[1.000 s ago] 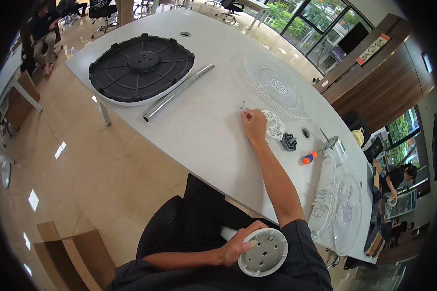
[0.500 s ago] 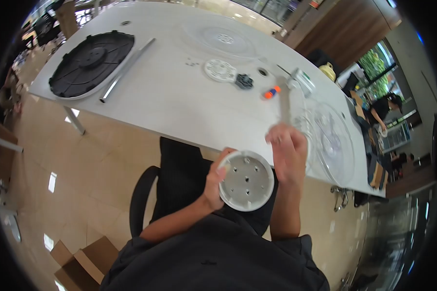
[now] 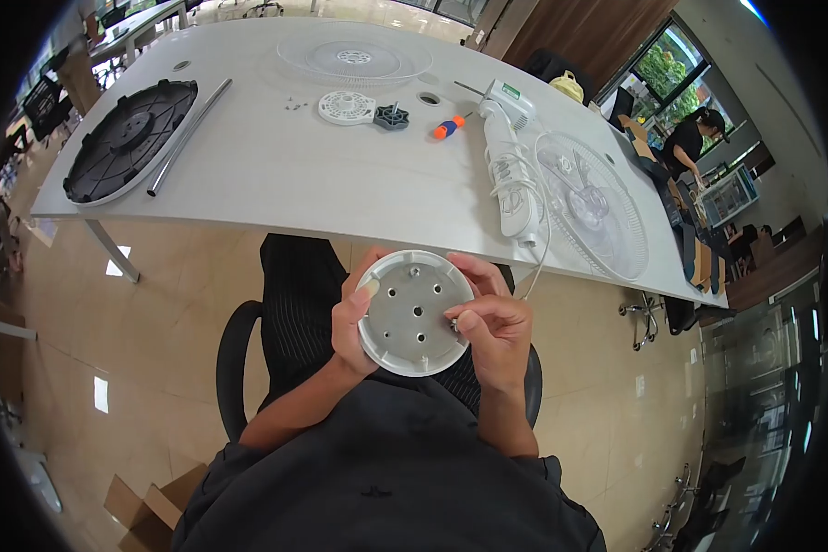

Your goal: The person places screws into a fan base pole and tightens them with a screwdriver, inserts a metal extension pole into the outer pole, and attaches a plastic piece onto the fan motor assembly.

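My left hand (image 3: 351,317) grips the left rim of a round white fan part (image 3: 405,345), thumb on its face. This shallow disc has a grey inner face with several holes and is held above my lap, in front of the table edge. At its right side my right hand (image 3: 497,331) pinches thumb and forefinger together over a small metal screw (image 3: 454,324), against one of the holes. Other fingers of the right hand rest near the disc's upper right rim. The screw is mostly hidden by the fingertips.
On the white table (image 3: 340,184) are a black round base (image 3: 124,147), a metal tube (image 3: 189,138), a white perforated disc (image 3: 346,107), a dark knob (image 3: 392,116), an orange-blue screwdriver (image 3: 449,127), a white fan body (image 3: 509,175) and clear grilles (image 3: 598,202). A person (image 3: 690,143) stands at right.
My right hand has come down and left onto the disc, its fingertips now at a hole. The disc has shifted slightly left and up. My view has turned a little.
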Available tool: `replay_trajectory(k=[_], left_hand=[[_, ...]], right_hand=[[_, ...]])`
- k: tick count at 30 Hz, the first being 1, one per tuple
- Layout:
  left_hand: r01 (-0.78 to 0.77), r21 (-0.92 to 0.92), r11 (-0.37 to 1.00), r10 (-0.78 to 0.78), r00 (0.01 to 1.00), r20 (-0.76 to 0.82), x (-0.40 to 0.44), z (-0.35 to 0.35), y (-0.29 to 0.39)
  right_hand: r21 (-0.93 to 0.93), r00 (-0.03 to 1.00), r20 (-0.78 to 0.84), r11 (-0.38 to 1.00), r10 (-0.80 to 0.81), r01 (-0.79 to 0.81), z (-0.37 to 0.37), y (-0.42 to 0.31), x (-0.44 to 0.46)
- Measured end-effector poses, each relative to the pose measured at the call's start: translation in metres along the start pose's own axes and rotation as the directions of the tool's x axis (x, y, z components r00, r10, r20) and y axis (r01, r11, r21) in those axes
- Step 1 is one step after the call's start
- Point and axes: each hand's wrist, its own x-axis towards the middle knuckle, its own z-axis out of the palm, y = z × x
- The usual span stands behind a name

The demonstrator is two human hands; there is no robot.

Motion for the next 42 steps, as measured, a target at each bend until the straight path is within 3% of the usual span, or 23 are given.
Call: replay_trajectory(k=[9, 19, 28, 30, 36, 42], left_hand=[[0.049, -0.045, 0.998, -0.048, 0.999, 0.004, 0.005, 0.001, -0.007], [0.031, 0.029, 0.999, -0.032, 0.999, 0.036, 0.006, -0.001, -0.006], [0.027, 0.011, 1.000, -0.027, 1.000, 0.006, 0.002, 0.003, -0.003], [0.029, 0.007, 1.000, -0.029, 1.000, 0.002, 0.001, 0.004, -0.004], [0.017, 0.030, 0.999, -0.018, 0.999, 0.034, -0.001, 0.005, -0.006], [0.018, 0.018, 1.000, -0.018, 1.000, 0.019, 0.001, 0.005, -0.008]], right_hand=[[-0.202, 1.000, 0.015, 0.979, 0.024, -0.020, -0.010, -0.008, 0.004], [-0.145, 0.999, 0.016, 0.988, 0.047, -0.044, -0.009, -0.011, 0.004], [-0.331, 0.999, 0.041, 0.943, -0.011, 0.024, -0.016, -0.032, -0.007], [-0.469, 0.999, -0.005, 0.883, -0.039, 0.033, -0.014, -0.035, -0.010], [-0.625, 0.998, 0.015, 0.778, -0.068, 0.062, -0.006, -0.050, -0.006], [-0.662, 0.998, -0.025, 0.747, 0.051, -0.054, -0.003, -0.060, 0.000]])
